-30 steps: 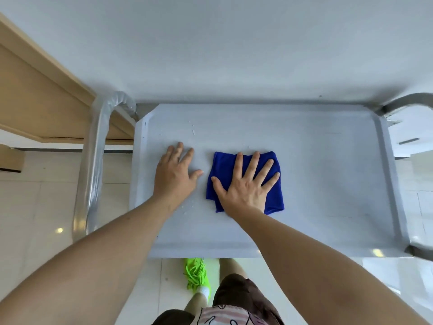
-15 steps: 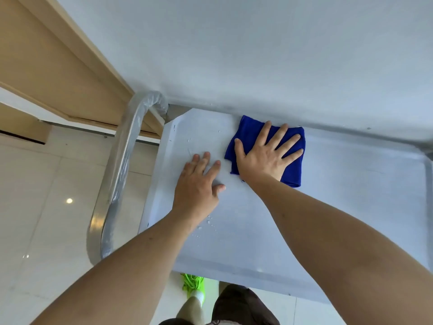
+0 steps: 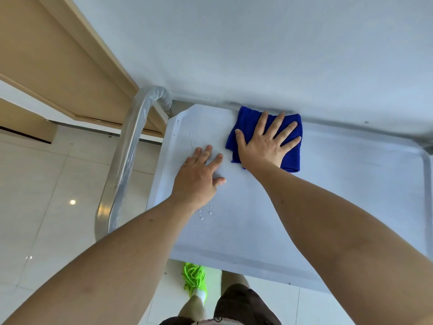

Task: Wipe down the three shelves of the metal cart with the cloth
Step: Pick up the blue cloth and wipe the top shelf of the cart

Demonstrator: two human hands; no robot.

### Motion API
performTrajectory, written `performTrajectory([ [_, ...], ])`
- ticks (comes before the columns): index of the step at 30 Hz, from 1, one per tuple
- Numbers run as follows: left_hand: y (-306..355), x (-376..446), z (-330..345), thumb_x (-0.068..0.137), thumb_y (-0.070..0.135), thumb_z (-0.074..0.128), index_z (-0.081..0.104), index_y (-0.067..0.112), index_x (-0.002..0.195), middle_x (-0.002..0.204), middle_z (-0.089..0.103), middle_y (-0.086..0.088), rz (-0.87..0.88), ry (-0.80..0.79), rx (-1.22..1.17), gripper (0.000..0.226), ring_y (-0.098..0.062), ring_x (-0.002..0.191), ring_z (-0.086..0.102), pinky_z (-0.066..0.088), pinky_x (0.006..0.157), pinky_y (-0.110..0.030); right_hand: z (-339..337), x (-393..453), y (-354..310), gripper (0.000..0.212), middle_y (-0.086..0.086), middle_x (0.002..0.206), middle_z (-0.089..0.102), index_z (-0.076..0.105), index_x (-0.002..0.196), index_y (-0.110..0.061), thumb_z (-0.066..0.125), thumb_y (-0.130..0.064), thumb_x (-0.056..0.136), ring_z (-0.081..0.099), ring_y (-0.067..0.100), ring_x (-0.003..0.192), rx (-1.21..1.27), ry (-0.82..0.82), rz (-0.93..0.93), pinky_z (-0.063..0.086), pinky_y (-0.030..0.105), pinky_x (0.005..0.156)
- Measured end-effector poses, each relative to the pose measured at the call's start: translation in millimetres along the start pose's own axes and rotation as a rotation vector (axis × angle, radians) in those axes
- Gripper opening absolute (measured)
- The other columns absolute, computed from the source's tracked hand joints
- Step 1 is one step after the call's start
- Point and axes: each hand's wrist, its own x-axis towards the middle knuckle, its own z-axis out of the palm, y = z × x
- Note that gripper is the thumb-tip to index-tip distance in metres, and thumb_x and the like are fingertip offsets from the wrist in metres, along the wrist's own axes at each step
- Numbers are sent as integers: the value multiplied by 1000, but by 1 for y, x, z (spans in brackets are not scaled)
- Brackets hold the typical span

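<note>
A folded blue cloth [image 3: 291,158] lies flat on the cart's top shelf [image 3: 339,195], close to the far rim. My right hand [image 3: 264,144] presses down on it with fingers spread. My left hand [image 3: 199,177] rests flat on the bare shelf just left of the cloth, fingers apart and holding nothing. Water droplets [image 3: 206,214] dot the shelf below my left wrist. The lower shelves are hidden under the top one.
The cart's plastic-wrapped metal handle [image 3: 126,165] curves along the left side. A white wall [image 3: 257,55] stands right behind the cart. A wooden door frame [image 3: 58,66] is at upper left. Tiled floor [image 3: 35,195] and my green shoe [image 3: 194,280] show below.
My right hand has slid the cloth from the shelf's middle to the far rim, then slightly right. My left hand stayed flat on the shelf.
</note>
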Motion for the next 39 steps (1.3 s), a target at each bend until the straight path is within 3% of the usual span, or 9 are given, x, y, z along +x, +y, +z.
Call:
performTrajectory([
  [3,-2,1,-7,96,50,48,15,33,154,165,2,0,10,-69,5,69,-25,151,1,13,122,-41,1,-13,8,90,15,168,-13,-6,159,-25,9,-80,89,-18,48,149,-6,-20,-57,-8,72,115],
  [9,0,5,-15,90,48,61,24,35,152,165,3,3,-33,-115,-83,73,-22,151,2,19,119,-41,16,-73,20,89,13,168,-12,-7,159,-27,3,-80,89,-21,46,149,-3,-58,-79,-10,70,115],
  [14,-7,9,-21,90,45,62,18,41,152,164,-5,10,-31,-214,-58,76,-16,150,-6,19,120,-41,30,-131,28,88,13,168,-14,-10,158,-26,-1,-79,89,-24,46,148,-9,-95,-93,-13,69,114],
  [24,-9,6,-19,94,40,56,13,40,153,164,-7,7,9,-196,21,73,-18,151,-6,24,118,-42,58,-230,22,86,15,169,-3,-1,160,-23,3,-77,93,-17,48,150,7,-83,-68,-9,70,115],
  [32,-13,6,-15,96,42,53,8,40,154,164,-10,6,37,-193,57,73,-20,151,-7,22,118,-43,69,-288,-15,84,19,167,-4,-6,157,-22,4,-76,94,-19,50,148,47,-117,-31,-8,72,115],
  [35,-14,7,-14,96,43,52,7,40,154,164,-10,6,46,-187,68,73,-20,151,-7,22,118,-44,74,-305,-35,85,19,166,-8,-6,158,-22,5,-76,94,-21,51,148,45,-134,-71,-9,73,115],
  [39,-14,6,-14,96,43,51,6,40,154,164,-11,6,53,-181,67,73,-20,151,-7,21,117,-43,77,-306,-53,86,19,163,-22,-20,155,-26,4,-79,91,-29,51,144,42,-171,-62,-14,73,113],
])
